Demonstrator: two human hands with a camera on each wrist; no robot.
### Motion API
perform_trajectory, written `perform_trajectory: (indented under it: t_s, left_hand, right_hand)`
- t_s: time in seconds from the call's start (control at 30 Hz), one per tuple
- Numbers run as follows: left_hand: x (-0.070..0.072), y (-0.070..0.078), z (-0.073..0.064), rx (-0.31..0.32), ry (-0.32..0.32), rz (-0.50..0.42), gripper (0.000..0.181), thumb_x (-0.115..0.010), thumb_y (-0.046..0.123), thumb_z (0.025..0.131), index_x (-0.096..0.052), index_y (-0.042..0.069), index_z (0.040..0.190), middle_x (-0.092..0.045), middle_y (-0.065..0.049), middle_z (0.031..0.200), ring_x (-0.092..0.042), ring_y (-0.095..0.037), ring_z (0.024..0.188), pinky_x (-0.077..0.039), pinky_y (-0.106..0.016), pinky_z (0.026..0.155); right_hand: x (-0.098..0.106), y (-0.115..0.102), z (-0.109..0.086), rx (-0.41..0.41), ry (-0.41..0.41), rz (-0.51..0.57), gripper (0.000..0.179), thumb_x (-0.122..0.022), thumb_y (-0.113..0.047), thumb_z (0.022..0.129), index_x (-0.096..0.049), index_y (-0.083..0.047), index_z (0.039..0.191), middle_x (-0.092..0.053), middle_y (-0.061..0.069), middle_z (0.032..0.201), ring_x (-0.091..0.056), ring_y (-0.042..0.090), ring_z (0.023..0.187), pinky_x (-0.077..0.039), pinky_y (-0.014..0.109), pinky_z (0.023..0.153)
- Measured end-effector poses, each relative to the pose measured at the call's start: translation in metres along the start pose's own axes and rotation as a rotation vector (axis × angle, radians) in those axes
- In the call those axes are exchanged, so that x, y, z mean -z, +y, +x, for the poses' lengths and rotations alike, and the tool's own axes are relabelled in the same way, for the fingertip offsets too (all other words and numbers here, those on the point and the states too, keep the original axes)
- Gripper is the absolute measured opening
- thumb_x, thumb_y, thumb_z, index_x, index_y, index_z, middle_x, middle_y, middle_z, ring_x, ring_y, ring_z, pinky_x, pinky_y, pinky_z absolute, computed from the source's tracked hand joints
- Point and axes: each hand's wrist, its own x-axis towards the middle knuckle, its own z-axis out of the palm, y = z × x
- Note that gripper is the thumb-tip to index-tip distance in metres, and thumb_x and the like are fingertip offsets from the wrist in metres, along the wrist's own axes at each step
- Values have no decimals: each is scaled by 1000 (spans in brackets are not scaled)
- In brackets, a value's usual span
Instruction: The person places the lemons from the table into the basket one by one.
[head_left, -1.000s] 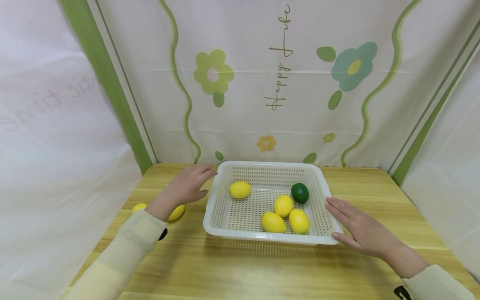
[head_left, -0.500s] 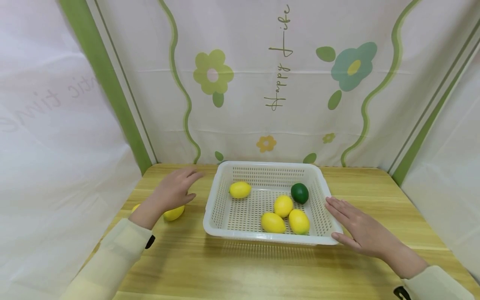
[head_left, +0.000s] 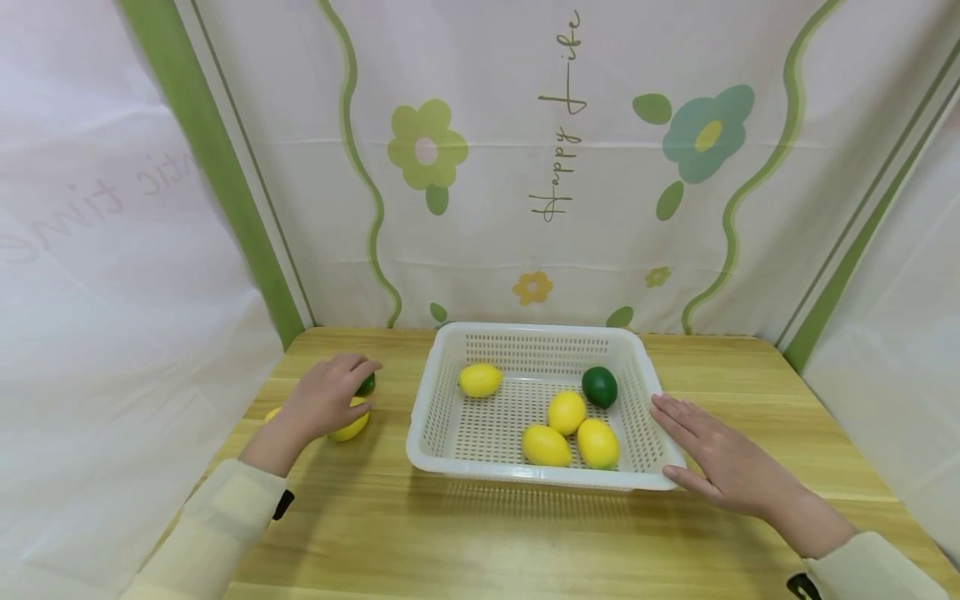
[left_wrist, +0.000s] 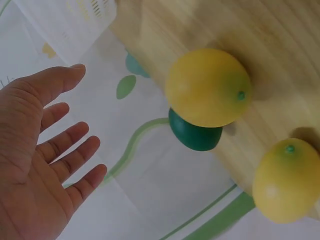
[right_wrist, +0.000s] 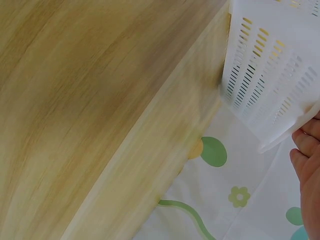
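Observation:
My left hand (head_left: 318, 402) hovers over the loose fruit left of the basket, holding nothing. Its fingers are spread and slightly bent in the left wrist view. Near it are a yellow lemon (left_wrist: 207, 87), a dark green fruit (left_wrist: 197, 132) partly hidden behind that lemon, and a second lemon (left_wrist: 286, 180). In the head view, this hand covers part of the fruit. My right hand (head_left: 723, 458) rests with straight fingers against the right rim of the white plastic basket (head_left: 525, 472). Inside the basket lie several lemons (head_left: 546, 446) and one dark green fruit (head_left: 600, 387).
The basket stands toward the back of a wooden table (head_left: 480, 550). A printed white curtain (head_left: 495, 217) hangs right behind the table, and more curtain closes off both sides.
My left hand has drawn back leftward and down from beside the basket's left rim to above the loose fruit. A green fruit now shows past its fingers. The right hand and basket stay put.

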Motion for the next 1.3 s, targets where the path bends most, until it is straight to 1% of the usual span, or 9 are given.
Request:
perform_trajectory:
  t_s: [0.1,0.37,0.63,0.83,0.97,1.1,1.3]
  left_hand:
    - [-3,0,-6,41,-45,17,57,-85,21,73,-61,-1,121,-61,-14,109,-60,-33,95,-54,-46,72]
    - [-9,1,-16,177,-144,11,57,-83,26,76,-61,-2,119,-62,-18,112,-60,-37,101,-52,-51,78]
    - [-15,2,-19,271,-238,7,61,-82,31,77,-59,-4,122,-61,-20,111,-60,-37,101,-53,-50,77]
    - [-23,1,-21,358,-310,-33,65,-79,34,80,-56,-5,127,-58,-24,115,-59,-40,102,-53,-52,76]
    - [-29,0,-20,393,-353,-62,68,-78,35,81,-54,-6,129,-56,-28,120,-57,-43,105,-52,-54,79]
    - [-35,-2,-20,419,-380,-80,68,-78,36,81,-54,-5,131,-53,-30,124,-55,-45,110,-51,-56,81]
    - [-45,-4,-20,456,-408,-102,70,-78,37,80,-53,-3,132,-52,-29,126,-54,-44,110,-50,-57,82]
  right_hand:
    - [0,0,0,-5,-4,-1,71,-63,-43,92,-45,5,141,-44,22,144,-39,30,135,-10,23,116]
    - [0,0,0,-2,-7,1,72,-61,-44,92,-45,5,142,-44,22,145,-39,30,135,-10,23,116]
    - [0,0,0,-6,-9,-4,71,-62,-43,92,-45,5,142,-44,21,145,-38,29,136,-10,23,116]
    - [0,1,-1,-15,-19,-1,72,-63,-42,92,-43,4,143,-42,20,146,-36,28,138,-10,23,116]
    - [-1,1,-2,-12,-20,-1,72,-62,-43,92,-43,3,144,-42,20,147,-35,27,139,-10,23,116]
    - [-1,2,-2,-7,-19,1,72,-60,-44,93,-43,4,144,-41,20,147,-34,26,139,-10,24,116]
    - [-3,2,-2,-10,-16,8,71,-60,-44,93,-42,4,144,-41,21,147,-34,26,139,-10,24,116]
